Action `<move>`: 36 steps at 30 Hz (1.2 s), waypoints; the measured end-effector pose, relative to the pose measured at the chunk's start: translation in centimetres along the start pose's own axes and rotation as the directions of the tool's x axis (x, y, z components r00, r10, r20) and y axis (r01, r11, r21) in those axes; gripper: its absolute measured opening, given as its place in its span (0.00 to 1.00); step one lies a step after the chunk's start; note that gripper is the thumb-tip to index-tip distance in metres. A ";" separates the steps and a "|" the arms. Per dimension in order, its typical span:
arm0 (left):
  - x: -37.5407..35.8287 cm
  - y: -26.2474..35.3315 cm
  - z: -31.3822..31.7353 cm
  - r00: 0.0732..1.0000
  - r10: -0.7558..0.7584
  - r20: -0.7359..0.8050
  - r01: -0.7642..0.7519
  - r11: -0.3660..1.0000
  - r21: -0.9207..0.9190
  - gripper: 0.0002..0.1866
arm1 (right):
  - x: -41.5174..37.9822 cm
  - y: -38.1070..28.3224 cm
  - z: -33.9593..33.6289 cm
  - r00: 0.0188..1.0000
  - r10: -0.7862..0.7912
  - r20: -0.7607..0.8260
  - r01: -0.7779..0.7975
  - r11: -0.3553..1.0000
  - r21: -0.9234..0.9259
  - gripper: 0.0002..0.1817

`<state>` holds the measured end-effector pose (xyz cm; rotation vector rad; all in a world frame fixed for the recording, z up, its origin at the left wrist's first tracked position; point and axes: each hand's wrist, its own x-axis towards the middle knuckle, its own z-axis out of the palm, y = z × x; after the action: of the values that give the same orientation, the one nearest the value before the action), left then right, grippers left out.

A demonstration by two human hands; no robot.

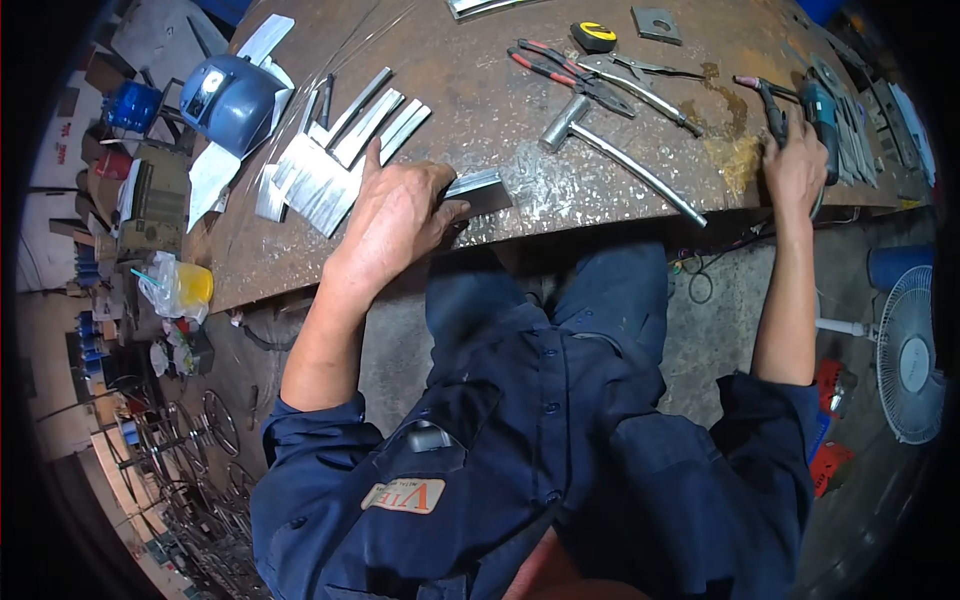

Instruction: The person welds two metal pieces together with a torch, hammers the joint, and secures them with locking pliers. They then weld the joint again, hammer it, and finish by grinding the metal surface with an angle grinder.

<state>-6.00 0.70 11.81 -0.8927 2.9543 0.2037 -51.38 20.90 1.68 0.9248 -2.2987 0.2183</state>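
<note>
My left hand (395, 210) is closed round one end of a short metal piece (480, 192) at the table's front edge, its index finger stretched towards flat bright metal pieces (325, 180). Three narrow metal strips (368, 128) lie just beyond those. On the right, my right hand (797, 168) rests beside a teal power tool (820, 112), with its fingers round the dark handle of a torch (768, 98). Between my hands lies a hammer (630, 165) with a metal handle.
Red-handled pliers (570, 75), a yellow tape measure (594, 37), a clamp-like tool (655, 68) and a square plate with a hole (657, 26) lie farther back. A blue welding helmet (228, 103) sits at left, above a bagged yellow drink (193, 285). A fan (912, 362) stands at right.
</note>
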 end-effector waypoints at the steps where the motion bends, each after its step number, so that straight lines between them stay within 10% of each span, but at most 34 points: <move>1: 0.2 0.0 0.2 1.000 0.010 0.008 -0.010 1.000 0.010 0.14 | -0.6 -1.4 -0.9 0.998 -0.062 0.009 0.059 0.979 0.196 0.27; 2: 0.3 0.0 0.5 1.000 0.008 -0.023 -0.008 1.000 -0.006 0.12 | -1.2 -4.1 -2.7 0.992 -0.123 0.003 0.112 0.917 0.383 0.24; 4: 0.5 -0.2 0.7 0.999 0.023 -0.048 -0.024 1.000 -0.012 0.12 | -3.6 -9.9 -7.8 0.881 -0.105 0.462 -0.312 0.605 0.732 0.20; 10: -1.1 1.7 0.6 0.994 0.047 -0.096 -0.038 0.995 0.093 0.12 | -12.9 -20.6 -11.5 0.615 -0.619 0.489 -0.619 0.006 0.785 0.46; 36: 1.0 -0.5 0.1 0.999 -0.035 -0.011 0.035 0.999 -0.022 0.17 | -14.6 -22.5 -12.9 0.569 -0.633 0.525 -0.701 -0.041 0.712 0.39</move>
<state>-6.55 -0.21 11.62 -0.9502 2.9500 0.2311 -21.83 17.30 0.87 2.0337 -2.6541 2.5080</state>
